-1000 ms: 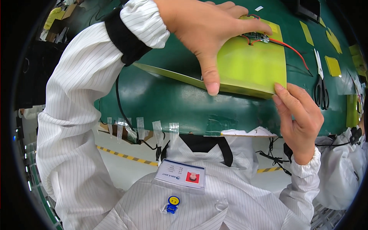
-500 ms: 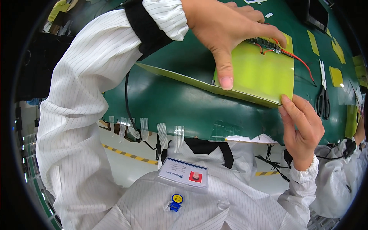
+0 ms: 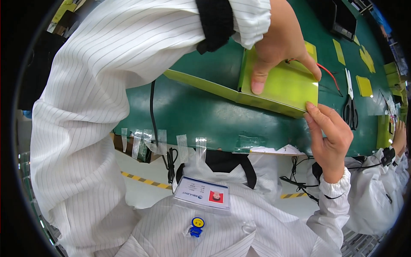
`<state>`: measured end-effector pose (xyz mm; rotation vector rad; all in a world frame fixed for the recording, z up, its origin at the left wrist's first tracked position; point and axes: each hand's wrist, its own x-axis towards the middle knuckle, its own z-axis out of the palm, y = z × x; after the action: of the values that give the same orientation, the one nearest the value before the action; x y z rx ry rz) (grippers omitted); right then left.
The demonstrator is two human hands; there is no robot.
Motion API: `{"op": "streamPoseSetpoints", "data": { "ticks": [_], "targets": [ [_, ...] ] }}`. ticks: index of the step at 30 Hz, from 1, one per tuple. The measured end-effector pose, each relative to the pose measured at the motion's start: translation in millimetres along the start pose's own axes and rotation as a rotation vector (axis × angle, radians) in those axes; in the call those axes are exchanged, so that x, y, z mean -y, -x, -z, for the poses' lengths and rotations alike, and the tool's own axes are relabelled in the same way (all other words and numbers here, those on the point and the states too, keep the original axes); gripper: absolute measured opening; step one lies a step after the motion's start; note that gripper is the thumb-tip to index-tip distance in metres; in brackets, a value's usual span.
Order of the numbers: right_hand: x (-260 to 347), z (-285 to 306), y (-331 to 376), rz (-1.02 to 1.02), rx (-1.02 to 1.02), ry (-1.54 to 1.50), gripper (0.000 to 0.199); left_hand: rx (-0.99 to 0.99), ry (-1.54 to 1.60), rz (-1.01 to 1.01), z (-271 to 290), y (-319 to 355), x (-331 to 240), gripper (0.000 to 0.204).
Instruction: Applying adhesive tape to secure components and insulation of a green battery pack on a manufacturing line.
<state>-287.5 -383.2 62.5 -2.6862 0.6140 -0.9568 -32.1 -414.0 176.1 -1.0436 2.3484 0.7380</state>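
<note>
A flat yellow-green pack [image 3: 289,85], which looks like a wrapped battery pack, lies on the green table. A thin yellow-green sheet [image 3: 201,85] stands along its near side and runs off to the left. My left hand [image 3: 282,47] rests on top of the pack, thumb and forefinger spread wide and its other fingers hidden. Under that hand the circuit board is covered, and a red wire [image 3: 329,77] comes out to the right. My right hand [image 3: 329,132] pinches the sheet at the pack's near right corner between thumb and fingers.
Scissors [image 3: 350,103] with black handles lie right of the pack, beside a yellow-green pad [image 3: 364,87]. Farther back are yellow-green pieces [image 3: 367,59] and a black device [image 3: 344,21]. Clear tape strips [image 3: 182,145] hang from the near edge. Another person's hand [image 3: 399,137] shows at far right.
My left hand has moved right and down onto the pack, covering the circuit board. The sheet now stands more upright against the pack's near side. My right hand keeps its pinch at the corner.
</note>
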Motion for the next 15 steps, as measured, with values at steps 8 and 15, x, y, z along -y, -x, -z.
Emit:
{"op": "streamPoseSetpoints", "data": {
  "ticks": [8, 15],
  "targets": [
    [0.5, -4.5, 0.8, -0.009, -0.042, -0.017, 0.030, -0.161, -0.392, 0.141, -19.9, -32.5, -7.6, 0.134],
    [1.2, -4.5, 2.3, 0.009, -0.040, -0.006, 0.027, -0.058, -0.411, -0.029, -4.5, -31.7, -18.8, 0.127]
  ]
}}
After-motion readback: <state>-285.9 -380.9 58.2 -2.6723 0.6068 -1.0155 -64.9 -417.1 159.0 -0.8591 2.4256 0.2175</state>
